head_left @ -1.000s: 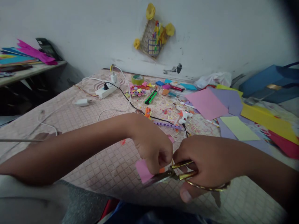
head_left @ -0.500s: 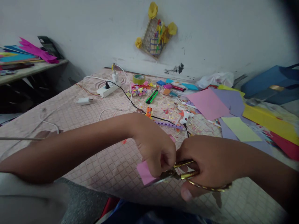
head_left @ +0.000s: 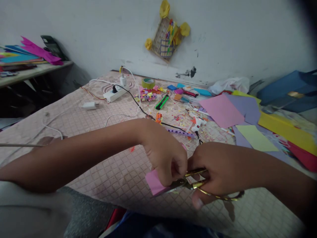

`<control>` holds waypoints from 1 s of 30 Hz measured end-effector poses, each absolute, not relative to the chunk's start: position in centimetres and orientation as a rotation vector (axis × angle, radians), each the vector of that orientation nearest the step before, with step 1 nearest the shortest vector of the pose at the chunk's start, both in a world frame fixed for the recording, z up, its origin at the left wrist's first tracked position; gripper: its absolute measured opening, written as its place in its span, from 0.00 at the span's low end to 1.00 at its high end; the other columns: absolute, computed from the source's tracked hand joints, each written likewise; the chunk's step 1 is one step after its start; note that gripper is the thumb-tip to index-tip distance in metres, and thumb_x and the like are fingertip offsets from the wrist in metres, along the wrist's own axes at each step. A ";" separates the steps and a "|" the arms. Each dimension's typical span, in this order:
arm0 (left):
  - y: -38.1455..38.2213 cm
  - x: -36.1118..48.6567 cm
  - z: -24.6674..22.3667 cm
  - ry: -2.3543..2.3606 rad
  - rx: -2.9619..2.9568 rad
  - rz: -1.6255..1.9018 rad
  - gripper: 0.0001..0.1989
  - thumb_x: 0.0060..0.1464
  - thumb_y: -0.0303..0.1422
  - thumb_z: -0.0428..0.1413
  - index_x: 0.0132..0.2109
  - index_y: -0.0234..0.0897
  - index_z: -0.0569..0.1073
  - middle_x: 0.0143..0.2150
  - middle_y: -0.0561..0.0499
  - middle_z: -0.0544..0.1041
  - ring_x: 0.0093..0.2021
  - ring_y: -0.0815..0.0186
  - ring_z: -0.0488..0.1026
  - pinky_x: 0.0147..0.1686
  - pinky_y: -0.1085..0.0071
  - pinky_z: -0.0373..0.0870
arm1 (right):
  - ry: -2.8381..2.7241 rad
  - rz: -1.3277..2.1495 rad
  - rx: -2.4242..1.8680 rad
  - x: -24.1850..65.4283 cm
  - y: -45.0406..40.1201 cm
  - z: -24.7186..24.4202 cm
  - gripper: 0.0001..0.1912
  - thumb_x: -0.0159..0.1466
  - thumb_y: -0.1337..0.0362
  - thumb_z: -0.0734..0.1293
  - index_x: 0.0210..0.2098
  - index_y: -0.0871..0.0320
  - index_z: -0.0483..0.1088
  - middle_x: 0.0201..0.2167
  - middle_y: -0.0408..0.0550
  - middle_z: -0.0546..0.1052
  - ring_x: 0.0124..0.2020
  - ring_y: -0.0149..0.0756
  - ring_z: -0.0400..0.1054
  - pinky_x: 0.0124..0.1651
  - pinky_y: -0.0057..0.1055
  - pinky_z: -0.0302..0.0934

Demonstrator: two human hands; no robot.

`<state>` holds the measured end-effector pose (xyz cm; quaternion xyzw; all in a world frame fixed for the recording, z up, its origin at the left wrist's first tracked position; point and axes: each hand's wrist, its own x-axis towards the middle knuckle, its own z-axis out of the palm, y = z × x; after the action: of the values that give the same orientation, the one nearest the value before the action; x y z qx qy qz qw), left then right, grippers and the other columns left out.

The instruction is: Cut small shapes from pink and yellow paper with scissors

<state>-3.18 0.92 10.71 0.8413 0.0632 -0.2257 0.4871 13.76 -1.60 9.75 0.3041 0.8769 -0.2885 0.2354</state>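
Observation:
My left hand (head_left: 164, 153) is closed on a small piece of pink paper (head_left: 154, 182), pinched between thumb and curled fingers. Part of the paper is hidden under the hand. My right hand (head_left: 223, 168) grips a pair of scissors with gold handles (head_left: 198, 184), with fingers and thumb in the loops. The dark blades lie along the lower edge of the pink paper, close below my left thumb. Both hands are over the near part of the table, nearly touching each other.
On the checked tablecloth (head_left: 119, 172) lie a glue gun (head_left: 198, 124), a green cutter (head_left: 162, 102), a tape roll (head_left: 148, 83) and a purple dotted strip (head_left: 182, 133). Coloured paper sheets (head_left: 223, 110) spread at right. A power strip (head_left: 115, 95) with cables stands at back left.
The scissor handles have drawn slightly closer together, my right thumb rising a little. My left hand keeps its hold on the pink paper. The view has shifted slightly.

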 end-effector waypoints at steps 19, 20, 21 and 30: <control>1.1 -3.7 10.2 0.143 2.011 -0.494 0.11 0.41 0.19 0.51 0.18 0.34 0.63 0.16 0.59 0.62 0.22 0.74 0.62 0.22 0.79 0.59 | 2.477 -0.781 0.769 14.3 -1.6 8.8 0.29 0.55 0.39 0.59 0.24 0.61 0.71 0.16 0.41 0.67 0.17 0.27 0.56 0.20 0.24 0.42; 1.1 -3.6 10.2 0.146 2.009 -0.491 0.11 0.41 0.19 0.51 0.17 0.34 0.63 0.16 0.59 0.62 0.22 0.73 0.62 0.22 0.78 0.59 | 2.475 -0.777 0.768 14.3 -1.6 8.8 0.28 0.55 0.40 0.60 0.25 0.61 0.72 0.16 0.41 0.67 0.17 0.27 0.57 0.20 0.24 0.42; 1.1 -3.6 10.2 0.154 2.001 -0.488 0.11 0.41 0.18 0.51 0.17 0.34 0.63 0.16 0.59 0.62 0.21 0.73 0.62 0.22 0.79 0.58 | 2.476 -0.772 0.767 14.3 -1.6 8.7 0.28 0.55 0.40 0.60 0.25 0.61 0.72 0.16 0.42 0.67 0.17 0.27 0.57 0.20 0.24 0.42; 1.0 -3.6 10.3 0.154 2.020 -0.508 0.11 0.42 0.19 0.52 0.18 0.35 0.63 0.16 0.59 0.63 0.23 0.72 0.64 0.23 0.77 0.60 | 2.444 -0.854 0.782 14.3 -1.5 8.6 0.28 0.55 0.41 0.60 0.25 0.61 0.73 0.15 0.41 0.66 0.17 0.27 0.56 0.19 0.23 0.42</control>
<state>-3.59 1.01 10.26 0.8361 0.0637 -0.2104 0.5026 14.30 -1.46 8.62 0.2823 0.8821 -0.3083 0.2170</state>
